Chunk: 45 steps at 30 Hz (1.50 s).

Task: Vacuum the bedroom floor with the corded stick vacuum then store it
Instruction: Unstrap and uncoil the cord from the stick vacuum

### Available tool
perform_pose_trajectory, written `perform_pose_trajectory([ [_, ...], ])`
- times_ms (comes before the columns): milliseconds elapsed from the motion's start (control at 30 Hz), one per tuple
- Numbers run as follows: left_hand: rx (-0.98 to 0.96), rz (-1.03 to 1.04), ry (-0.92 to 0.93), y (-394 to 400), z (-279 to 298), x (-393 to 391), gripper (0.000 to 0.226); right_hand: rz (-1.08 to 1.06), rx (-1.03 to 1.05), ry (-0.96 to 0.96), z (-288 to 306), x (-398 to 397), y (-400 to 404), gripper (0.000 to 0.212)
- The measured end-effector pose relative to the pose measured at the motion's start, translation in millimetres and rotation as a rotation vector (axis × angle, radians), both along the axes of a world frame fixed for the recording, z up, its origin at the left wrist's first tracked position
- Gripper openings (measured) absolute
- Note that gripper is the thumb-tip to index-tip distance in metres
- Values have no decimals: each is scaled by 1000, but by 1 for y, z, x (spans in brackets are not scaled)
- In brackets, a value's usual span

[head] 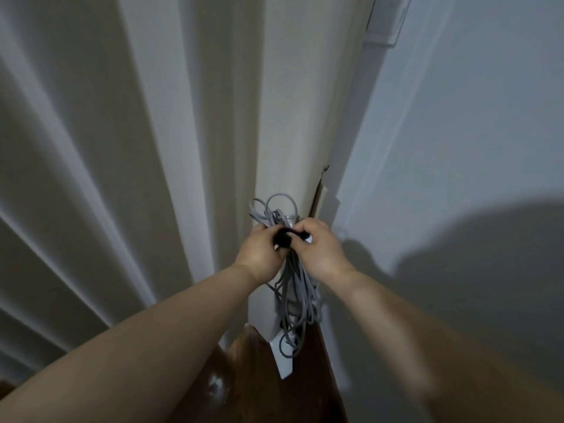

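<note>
Hands: left hand (pixel 259 250) and right hand (pixel 320 248) pinch a black strap (pixel 288 236) around the coiled grey cord (pixel 293 288).
Stage: seemingly storing, beside the cream curtain (pixel 137 132).

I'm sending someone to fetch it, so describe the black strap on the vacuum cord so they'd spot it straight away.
Find the corner where the pale curtain meets the white wall; a bundle of grey cord hangs there in loops above the wooden floor. The black strap crosses the bundle near its top, pinched between the left hand and right hand. It is the only dark band among the grey loops.
</note>
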State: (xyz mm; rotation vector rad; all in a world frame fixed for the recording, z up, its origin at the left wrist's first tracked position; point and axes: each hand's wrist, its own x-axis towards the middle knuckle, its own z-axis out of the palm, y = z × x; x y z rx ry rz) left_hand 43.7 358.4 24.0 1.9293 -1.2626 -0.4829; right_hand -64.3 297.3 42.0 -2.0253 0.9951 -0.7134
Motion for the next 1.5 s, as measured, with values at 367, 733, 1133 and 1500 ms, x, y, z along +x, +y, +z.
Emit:
perform_pose_trajectory([
  [367, 46, -63, -87, -12, 2, 11, 17, -235, 708, -377, 26, -7, -25, 25],
  [733, 79, 0, 290, -11, 11, -7, 34, -263, 790, -468, 28, -10, -33, 19],
  [1133, 308, 316, -18, -20, 17, -1, 62, -91, 761, -590, 31, -14, -25, 17],
  [1500, 385, 170, -209, -19, 21, -9, 33, -314, 474, -428, 15, -28, -42, 26],
])
